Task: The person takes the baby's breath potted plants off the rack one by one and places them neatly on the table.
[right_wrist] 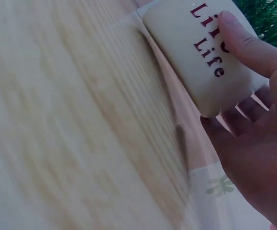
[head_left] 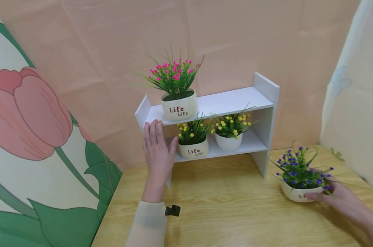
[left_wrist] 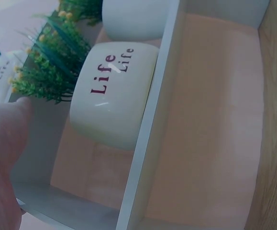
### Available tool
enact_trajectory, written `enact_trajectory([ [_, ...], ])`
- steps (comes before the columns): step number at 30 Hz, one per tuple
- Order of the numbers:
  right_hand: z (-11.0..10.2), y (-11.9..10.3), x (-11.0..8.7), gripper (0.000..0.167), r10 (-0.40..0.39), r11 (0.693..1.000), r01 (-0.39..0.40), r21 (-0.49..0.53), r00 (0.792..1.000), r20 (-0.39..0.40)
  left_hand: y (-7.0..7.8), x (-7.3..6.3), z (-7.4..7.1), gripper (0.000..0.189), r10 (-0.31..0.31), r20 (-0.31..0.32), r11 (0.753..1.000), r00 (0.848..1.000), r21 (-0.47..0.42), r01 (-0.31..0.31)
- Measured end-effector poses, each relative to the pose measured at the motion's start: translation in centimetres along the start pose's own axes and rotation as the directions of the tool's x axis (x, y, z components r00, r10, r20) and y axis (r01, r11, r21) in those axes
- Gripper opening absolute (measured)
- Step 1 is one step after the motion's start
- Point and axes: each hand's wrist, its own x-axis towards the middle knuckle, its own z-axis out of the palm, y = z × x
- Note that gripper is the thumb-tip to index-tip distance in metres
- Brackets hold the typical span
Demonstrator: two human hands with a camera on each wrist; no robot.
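My right hand [head_left: 337, 195] grips a white oval flowerpot [right_wrist: 200, 52] with blue-purple artificial flowers [head_left: 297, 168], thumb across its "Life" lettering and fingers round the far side. In the right wrist view the pot shows raised over the wooden table. My left hand [head_left: 158, 151] has its fingers straight, fingertips at the left end of the upper board of a white two-tier shelf [head_left: 232, 99]. Just above it stands a pot with pink flowers [head_left: 180, 106]. On the lower board, right of the left thumb, sit a yellow-flowered "Life" pot [left_wrist: 114, 96] and a second yellow-flowered pot [head_left: 229, 142].
The shelf stands on a wood-grain table [head_left: 217, 212] against a pink cloth backdrop [head_left: 236, 41]. Its right side panel [head_left: 266, 130] rises between the shelved pots and the right hand. A wall panel with a painted tulip [head_left: 41, 116] borders the left, a pale curtain [head_left: 356, 103] the right.
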Motion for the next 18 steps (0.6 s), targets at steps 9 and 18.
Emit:
enact_trajectory([
  [9,0.8,1.6,-0.3,0.089,-0.073,0.988,0.081,0.132,0.995,-0.065,0.2,0.0,0.0,0.082,0.008,-0.005,1.0,1.0,0.002,-0.008],
  [18,0.9,1.7,-0.5,0.093,-0.132,0.974,0.142,0.177,0.989,-0.07,0.2,-0.1,0.0,0.082,-0.002,0.007,1.0,1.0,-0.001,0.002],
])
